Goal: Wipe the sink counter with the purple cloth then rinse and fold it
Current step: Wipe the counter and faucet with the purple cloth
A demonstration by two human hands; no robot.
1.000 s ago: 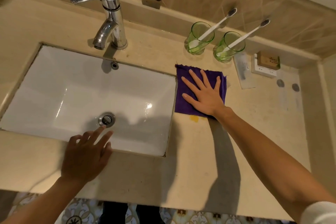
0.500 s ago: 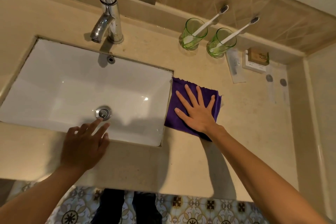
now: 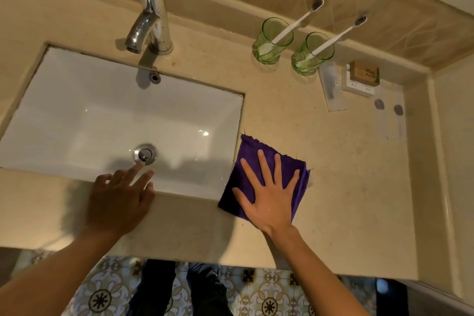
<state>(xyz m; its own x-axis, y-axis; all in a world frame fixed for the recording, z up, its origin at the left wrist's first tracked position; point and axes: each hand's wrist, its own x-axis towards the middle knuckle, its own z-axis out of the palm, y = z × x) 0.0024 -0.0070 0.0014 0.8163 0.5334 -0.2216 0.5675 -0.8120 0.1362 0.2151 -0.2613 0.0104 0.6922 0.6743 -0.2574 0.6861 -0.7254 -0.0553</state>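
The purple cloth (image 3: pixel 247 159) lies flat on the beige counter (image 3: pixel 346 174), just right of the white sink basin (image 3: pixel 102 120), near its front right corner. My right hand (image 3: pixel 269 192) presses flat on the cloth with fingers spread straight. My left hand (image 3: pixel 120 200) rests on the counter's front strip before the basin, its fingers reaching over the basin edge toward the drain (image 3: pixel 145 154). It holds nothing.
A chrome tap (image 3: pixel 146 7) stands behind the basin. Two green glasses (image 3: pixel 274 41) (image 3: pixel 311 55), each with a toothbrush, stand at the back right. A flat packet (image 3: pixel 332 86) and a small soap box (image 3: pixel 364 73) lie further right. A side wall bounds the counter on the right.
My right hand has slid the cloth toward me along the basin's right edge, from near the glasses to the front corner. The left hand has stayed in place.
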